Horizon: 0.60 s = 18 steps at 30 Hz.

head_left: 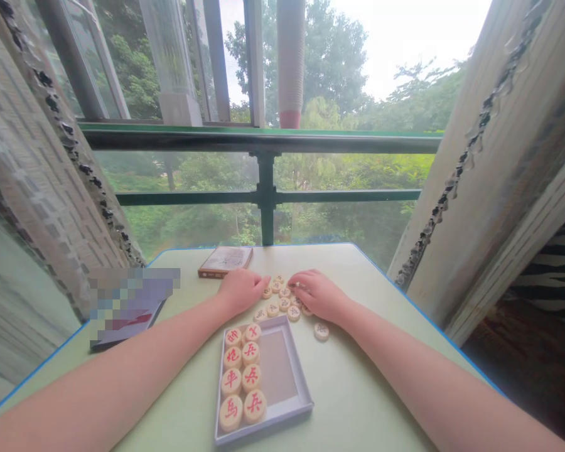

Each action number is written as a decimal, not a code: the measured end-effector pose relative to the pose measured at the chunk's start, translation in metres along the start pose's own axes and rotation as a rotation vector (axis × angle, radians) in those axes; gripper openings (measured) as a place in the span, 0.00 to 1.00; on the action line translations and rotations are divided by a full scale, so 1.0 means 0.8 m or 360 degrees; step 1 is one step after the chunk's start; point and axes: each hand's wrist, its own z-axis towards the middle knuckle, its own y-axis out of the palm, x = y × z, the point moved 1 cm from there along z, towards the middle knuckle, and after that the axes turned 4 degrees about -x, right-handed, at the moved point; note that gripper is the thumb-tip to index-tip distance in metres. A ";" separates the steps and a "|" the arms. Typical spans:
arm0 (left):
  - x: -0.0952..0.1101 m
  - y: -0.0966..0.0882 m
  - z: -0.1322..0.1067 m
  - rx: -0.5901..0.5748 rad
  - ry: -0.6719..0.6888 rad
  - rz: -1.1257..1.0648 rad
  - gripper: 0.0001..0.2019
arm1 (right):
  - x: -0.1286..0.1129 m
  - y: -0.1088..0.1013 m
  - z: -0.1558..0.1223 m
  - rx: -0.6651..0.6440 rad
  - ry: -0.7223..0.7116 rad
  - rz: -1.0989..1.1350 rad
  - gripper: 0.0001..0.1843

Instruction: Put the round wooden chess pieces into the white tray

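Observation:
Loose xiangqi pieces (284, 304), round, pale and marked with dark characters, lie in a cluster between my two hands. My left hand (242, 292) rests at the cluster's left side, its fingertips beside a piece (266, 292). From the right, my right hand (317, 294) curves over the edge of the group with fingers apart, partly covering some pieces. A single piece (321, 331) sits away from the others, below my right hand. Nearer to me is a shallow white box (301, 376); red-marked pieces (231, 380) fill two columns along its left side.
A flat brown-edged box (226, 260) lies beyond my left hand. At the left table edge is a dark, partly blurred-out flat object (136, 314). The pale green table (358, 389) has a blue rim and stands against a window with a green railing (265, 176), between curtains (433, 157).

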 end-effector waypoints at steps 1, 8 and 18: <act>-0.002 0.000 0.001 0.0003 -0.0023 -0.0061 0.26 | -0.001 -0.001 0.000 0.0003 -0.0013 -0.0039 0.12; -0.014 0.003 0.010 0.0020 -0.0183 -0.0516 0.21 | -0.002 -0.010 -0.001 -0.0083 0.0027 -0.0252 0.17; -0.010 0.001 0.008 0.0087 -0.0017 -0.0430 0.12 | 0.001 -0.012 0.001 -0.0150 0.0069 -0.0219 0.19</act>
